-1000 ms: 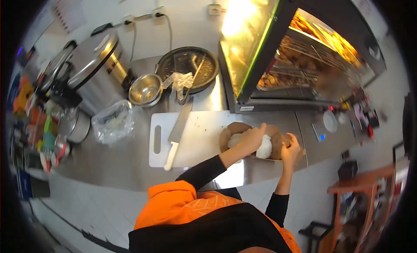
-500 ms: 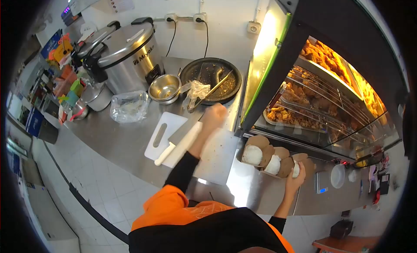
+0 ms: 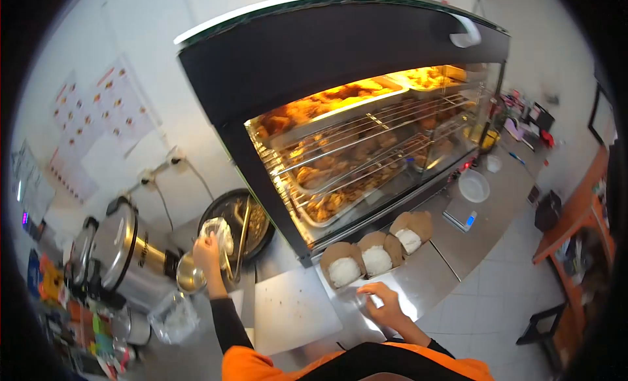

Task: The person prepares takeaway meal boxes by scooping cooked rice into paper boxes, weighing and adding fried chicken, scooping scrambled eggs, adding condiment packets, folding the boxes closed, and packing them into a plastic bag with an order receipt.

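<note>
My left hand (image 3: 207,251) is closed on a crumpled clear plastic glove (image 3: 220,232) at the left rim of a round black pan (image 3: 260,240). Tongs (image 3: 244,234) lie across the pan, just right of that hand. My right hand (image 3: 386,307) is held apart from the boxes, fingers loosely curled and spread, with nothing in it. Beyond it, three open brown paper boxes stand in a row, each with white rice: the left box (image 3: 335,252), the middle box (image 3: 373,241) and the right box (image 3: 418,222).
A heated glass cabinet (image 3: 340,50) with trays of fried chicken stands behind the boxes. White cutting boards (image 3: 294,309) lie between my arms. A metal bowl (image 3: 190,274), a plastic bag (image 3: 173,317) and a large cooker (image 3: 140,260) are left. A scale (image 3: 461,217) sits right.
My view has turned right. My left hand has moved onto the plastic glove by the pan. My right hand has let go of the right rice box and drawn back.
</note>
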Demonstrator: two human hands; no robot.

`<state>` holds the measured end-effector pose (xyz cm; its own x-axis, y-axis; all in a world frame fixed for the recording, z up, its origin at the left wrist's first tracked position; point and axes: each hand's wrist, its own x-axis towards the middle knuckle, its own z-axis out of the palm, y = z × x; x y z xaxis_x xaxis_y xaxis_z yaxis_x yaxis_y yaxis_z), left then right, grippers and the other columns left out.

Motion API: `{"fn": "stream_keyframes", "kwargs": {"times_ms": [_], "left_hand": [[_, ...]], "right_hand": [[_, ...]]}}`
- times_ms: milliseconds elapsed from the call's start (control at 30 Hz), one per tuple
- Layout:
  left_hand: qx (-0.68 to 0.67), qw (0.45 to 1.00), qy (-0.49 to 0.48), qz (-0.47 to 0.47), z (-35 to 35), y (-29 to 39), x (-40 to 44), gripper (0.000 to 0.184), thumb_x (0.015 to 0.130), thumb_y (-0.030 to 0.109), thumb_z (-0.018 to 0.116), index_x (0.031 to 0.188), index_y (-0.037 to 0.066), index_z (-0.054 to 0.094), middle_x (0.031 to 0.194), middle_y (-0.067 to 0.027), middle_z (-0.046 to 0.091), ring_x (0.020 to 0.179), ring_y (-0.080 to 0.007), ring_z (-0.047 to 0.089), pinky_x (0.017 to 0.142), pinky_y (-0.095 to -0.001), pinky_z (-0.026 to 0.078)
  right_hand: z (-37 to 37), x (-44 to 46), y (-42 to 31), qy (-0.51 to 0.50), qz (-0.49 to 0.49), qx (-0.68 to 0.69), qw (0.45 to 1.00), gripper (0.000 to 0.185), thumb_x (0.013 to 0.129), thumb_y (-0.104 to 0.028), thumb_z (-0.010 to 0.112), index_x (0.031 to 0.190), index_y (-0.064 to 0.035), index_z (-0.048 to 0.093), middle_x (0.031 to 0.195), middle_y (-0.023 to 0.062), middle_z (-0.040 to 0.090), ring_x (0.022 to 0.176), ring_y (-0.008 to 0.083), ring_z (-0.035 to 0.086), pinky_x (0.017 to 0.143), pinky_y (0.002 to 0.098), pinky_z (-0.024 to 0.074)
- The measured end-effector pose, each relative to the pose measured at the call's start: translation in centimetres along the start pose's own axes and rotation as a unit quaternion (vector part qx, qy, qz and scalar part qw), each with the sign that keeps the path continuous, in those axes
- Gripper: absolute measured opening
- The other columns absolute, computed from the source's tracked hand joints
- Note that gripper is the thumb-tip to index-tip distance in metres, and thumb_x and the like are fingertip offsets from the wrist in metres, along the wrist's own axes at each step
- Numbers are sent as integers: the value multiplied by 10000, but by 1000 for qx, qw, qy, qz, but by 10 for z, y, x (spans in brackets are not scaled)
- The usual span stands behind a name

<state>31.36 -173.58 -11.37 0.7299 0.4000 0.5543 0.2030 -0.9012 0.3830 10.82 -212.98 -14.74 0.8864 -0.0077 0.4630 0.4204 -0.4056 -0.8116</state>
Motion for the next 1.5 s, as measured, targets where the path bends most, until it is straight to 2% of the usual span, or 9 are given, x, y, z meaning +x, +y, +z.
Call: {"fn": "stream_keyframes", "kwargs": {"times_ms": [167,467,667,800,967,1067,1267,1400,1500], "left_hand": [[-44,971,157,177,-80,85,-102,99,689,151,620,711,77,558,710,-65,554,648,-262,510,610,-365,385],[-257,948,71,176,-86,188,-246,149,614,-46,551,719,61,552,747,-79,564,727,-261,532,674,-346,387],[-278,931,-24,234,-65,310,-296,191,608,-88,500,733,50,544,751,-98,569,744,-270,544,673,-352,385],[-355,920,26,164,-40,412,-337,178,656,-82,500,790,27,541,829,-128,565,795,-281,552,725,-348,421],[-403,898,-62,166,-33,498,-375,197,667,-83,529,845,1,518,901,-152,556,857,-290,549,728,-320,439],[-423,889,-44,173,-32,527,-378,178,675,-70,543,837,1,518,876,-141,564,813,-277,560,709,-317,445],[-414,899,-20,144,-37,547,-380,173,673,-68,579,803,8,494,780,-103,582,692,-181,573,624,-237,452],[-444,837,-133,292,-28,581,-412,109,677,-39,587,760,28,565,801,-105,593,746,-173,581,693,-270,455],[-560,764,-241,209,-24,594,-420,103,727,-48,559,794,27,535,853,-94,559,812,-176,554,736,-274,440]], "right_hand": [[27,39,-58,-120,-147,201,961,271,707,63,476,947,-32,557,999,125,559,922,273,537,814,325,424],[51,26,-8,-106,53,350,929,286,819,-26,430,1094,39,478,1029,152,553,960,216,530,812,299,410],[-38,20,89,-86,149,548,819,229,856,-54,401,1038,1,528,1003,61,553,960,107,507,805,261,423],[-165,42,81,-50,210,682,699,362,868,-81,386,1228,-64,350,1144,84,467,985,129,497,829,269,420],[-237,64,129,-113,347,682,634,410,906,-329,288,1249,-104,290,1112,74,451,1000,171,464,862,315,384],[-254,75,138,-111,414,649,629,425,901,-328,332,1268,-123,268,1135,76,431,1010,160,445,844,295,382],[-242,97,148,-253,289,614,690,555,879,-326,424,1337,-253,119,1258,66,329,1036,123,399,786,225,380],[-296,120,117,-281,453,592,605,653,816,-530,379,1342,-300,69,1375,100,131,1217,266,240,928,493,291],[-308,110,163,-231,255,609,714,704,783,-623,310,1345,-294,44,1408,56,-87,1281,293,64,953,566,183]]}}
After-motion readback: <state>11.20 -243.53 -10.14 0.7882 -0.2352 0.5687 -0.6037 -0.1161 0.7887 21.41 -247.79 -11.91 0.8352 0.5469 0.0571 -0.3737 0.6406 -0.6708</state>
